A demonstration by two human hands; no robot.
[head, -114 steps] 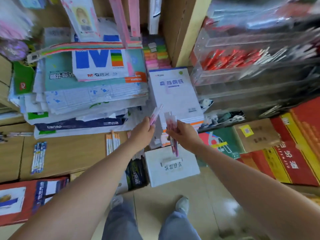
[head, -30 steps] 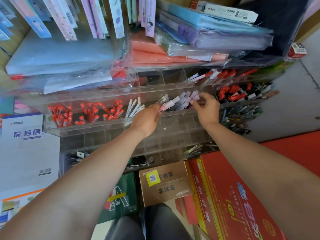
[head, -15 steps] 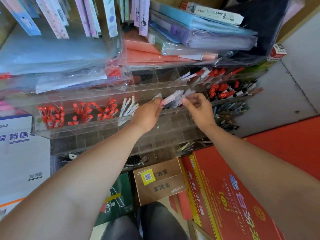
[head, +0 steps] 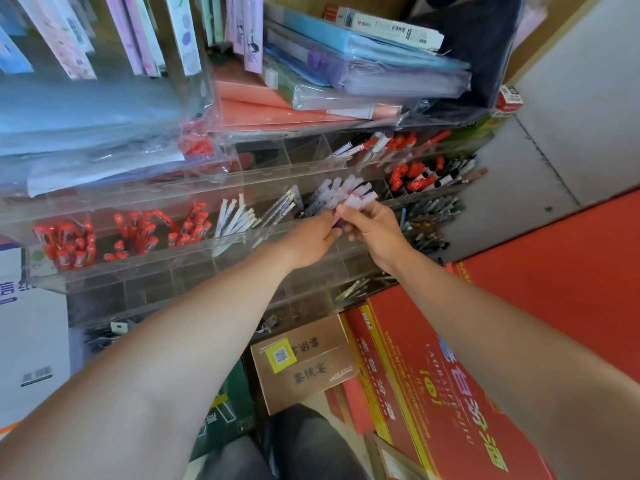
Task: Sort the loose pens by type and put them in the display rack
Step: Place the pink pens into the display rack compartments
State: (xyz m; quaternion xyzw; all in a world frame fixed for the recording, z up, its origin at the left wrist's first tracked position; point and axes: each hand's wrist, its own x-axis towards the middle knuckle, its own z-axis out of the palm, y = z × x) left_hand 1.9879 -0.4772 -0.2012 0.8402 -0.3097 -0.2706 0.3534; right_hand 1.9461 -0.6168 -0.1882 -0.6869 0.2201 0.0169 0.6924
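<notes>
Feeding a small bunch of pink pens [head: 355,202] into the matching slot of the clear display rack [head: 145,271]
The pens sit slanted, caps up, just in front of the compartment of pale-capped pens [head: 332,190], between both hands. The right hand [head: 375,232] has its grip pinched on the barrels near the caps, and the left hand [head: 308,239] curls its grip round the lower ends, though its fingertips are partly hidden. These look light, stiff and smooth, so a bunch may fan or slip; taking them at mid-barrel rather than by the caps, which could pull off, seems safest. White pens [head: 235,216] and red pens [head: 69,244] fill slots further left, and red boxes [head: 433,375] lie below on the floor
</notes>
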